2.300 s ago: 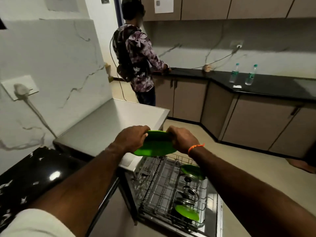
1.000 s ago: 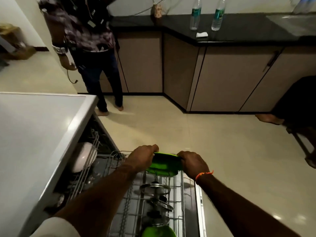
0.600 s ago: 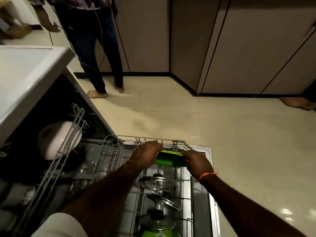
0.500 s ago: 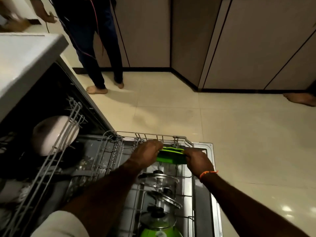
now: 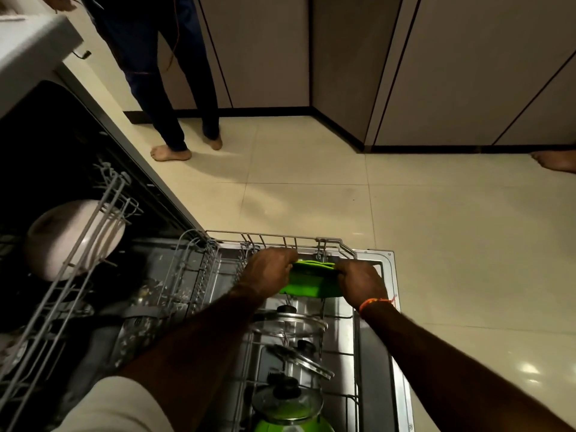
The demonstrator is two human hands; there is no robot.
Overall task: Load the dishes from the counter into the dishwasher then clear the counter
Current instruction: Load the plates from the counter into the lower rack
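Both my hands hold green plates (image 5: 311,280) on edge over the far end of the pulled-out lower dishwasher rack (image 5: 280,240). My left hand (image 5: 268,271) grips their left rim and my right hand (image 5: 361,283) grips the right rim. At least two plate edges show between my hands. Behind the plates stand glass pot lids (image 5: 290,324) in the rack's tines. Another green dish (image 5: 293,424) sits at the near end of the rack.
The open dishwasher door (image 5: 386,307) lies flat under the rack. The upper rack (image 5: 78,244) at left holds a white bowl (image 5: 71,238). A barefoot person (image 5: 174,98) stands on the tiled floor beyond. Cabinets (image 5: 467,73) line the far wall. A foot (image 5: 558,160) shows at right.
I have bent down and lowered the green plates from above the counter's height to the far end of the lower rack. The plates have tipped from flat to on edge.
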